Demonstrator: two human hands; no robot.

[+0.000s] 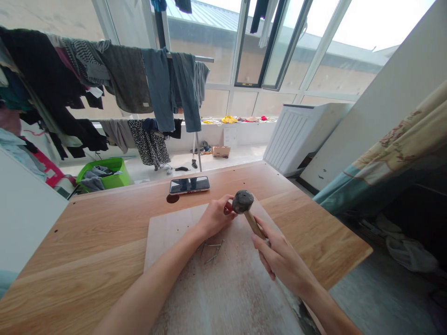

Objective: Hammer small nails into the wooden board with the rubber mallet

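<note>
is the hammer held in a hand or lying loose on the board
Held: the hammer is in the right hand, closed round its wooden handle.

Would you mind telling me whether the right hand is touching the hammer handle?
Touching: the head view shows the right hand closed around the wooden hammer handle, below its dark head.

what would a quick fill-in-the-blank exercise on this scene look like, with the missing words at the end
1. The right hand grips the hammer by its ____.
2. The left hand is nearest the hammer's ____.
3. The pale board and the phone both lie on a wooden ____.
4. The plastic tub at the left is bright ____.

Missing words: handle; head; table; green.
</note>
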